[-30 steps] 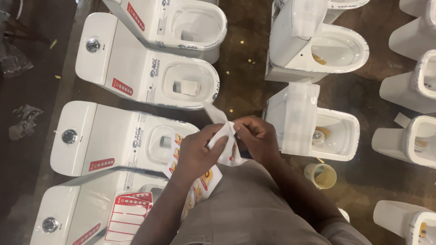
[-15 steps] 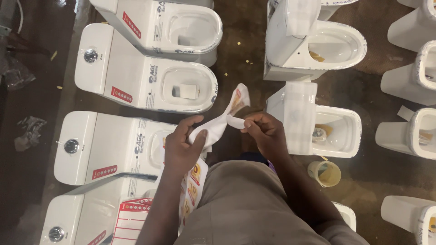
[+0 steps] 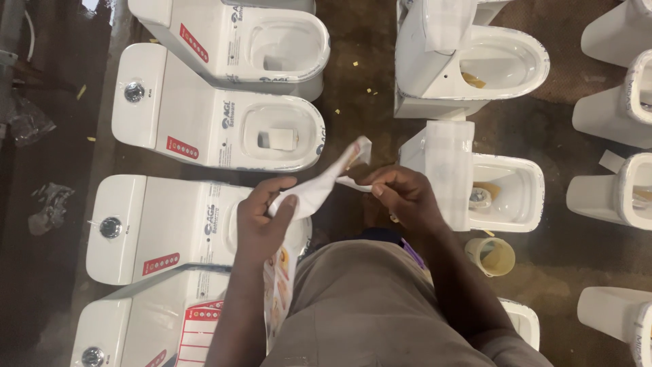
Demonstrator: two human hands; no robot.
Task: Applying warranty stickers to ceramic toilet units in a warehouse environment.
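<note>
I see both hands — left hand point(image 3: 261, 217), right hand point(image 3: 401, 197) — gripping a white plastic wrapper point(image 3: 319, 187); white toilets point(image 3: 204, 126) crowd both sides — yellow cup point(image 3: 490, 256) near.

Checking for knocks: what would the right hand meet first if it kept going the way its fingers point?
Probably the left hand: the right hand points leftward along the white paper strip both pinch. Depth is unclear.
</note>
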